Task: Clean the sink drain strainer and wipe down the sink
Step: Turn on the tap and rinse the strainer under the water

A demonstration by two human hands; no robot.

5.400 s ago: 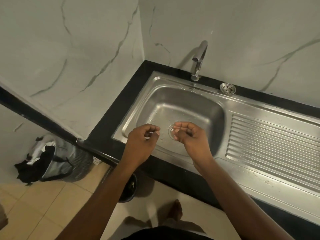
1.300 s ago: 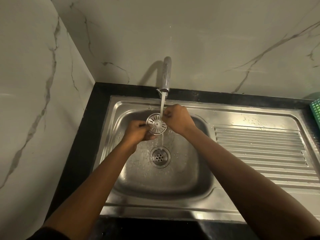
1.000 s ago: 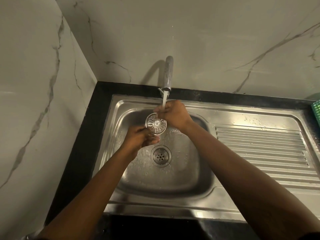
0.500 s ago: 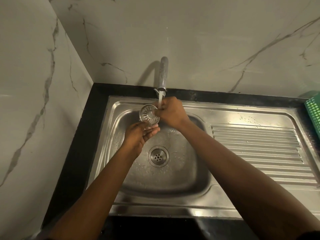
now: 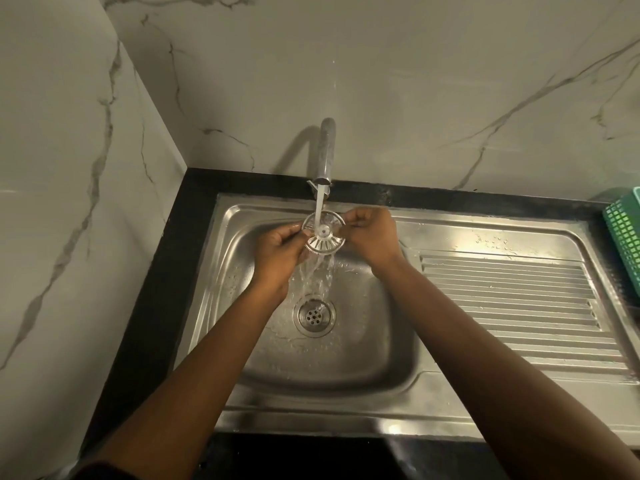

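Note:
The round metal drain strainer (image 5: 324,233) is held flat under the running faucet (image 5: 326,152), above the steel sink (image 5: 363,362). My left hand (image 5: 277,255) pinches its left rim and my right hand (image 5: 371,233) pinches its right rim. Water falls onto the strainer's middle, passes through its slots and drops into the open drain (image 5: 314,317) below. The basin floor is wet.
A ribbed steel drainboard (image 5: 512,306) lies to the right of the basin. A green plastic basket (image 5: 623,233) stands at the far right edge. Black counter (image 5: 166,271) borders the sink, with marble walls behind and to the left.
The strainer has been turned from tilted to flat and brought under the stream. My right hand has shifted from over the strainer to its right rim. Water now pours through it.

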